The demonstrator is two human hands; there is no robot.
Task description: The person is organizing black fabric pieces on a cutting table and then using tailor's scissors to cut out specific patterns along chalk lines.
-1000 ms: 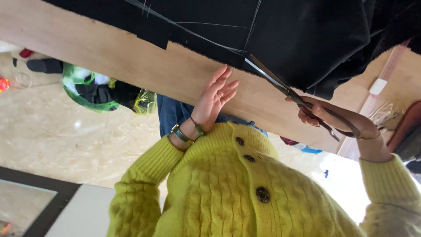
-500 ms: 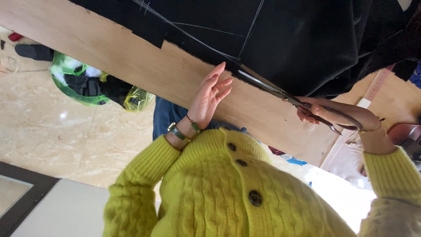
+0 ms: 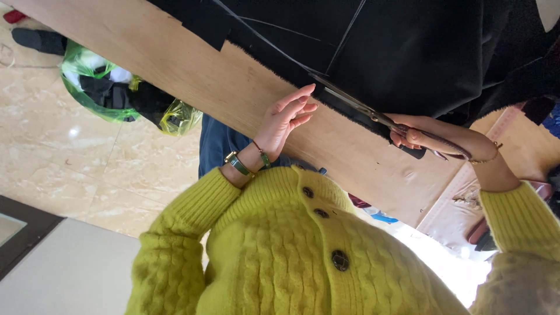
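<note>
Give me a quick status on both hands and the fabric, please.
Right hand grips scissors, blades at black fabric edge. Left hand open, fingers spread beside the cut on wooden table. Nothing blocking.

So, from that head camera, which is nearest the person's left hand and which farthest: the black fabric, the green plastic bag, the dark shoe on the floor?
1. Black fabric: on the wooden table, its cut edge just beyond the left hand's fingertips.
2. Green plastic bag: on the floor, off to the left.
3. Dark shoe: far top-left corner of the floor.
</note>
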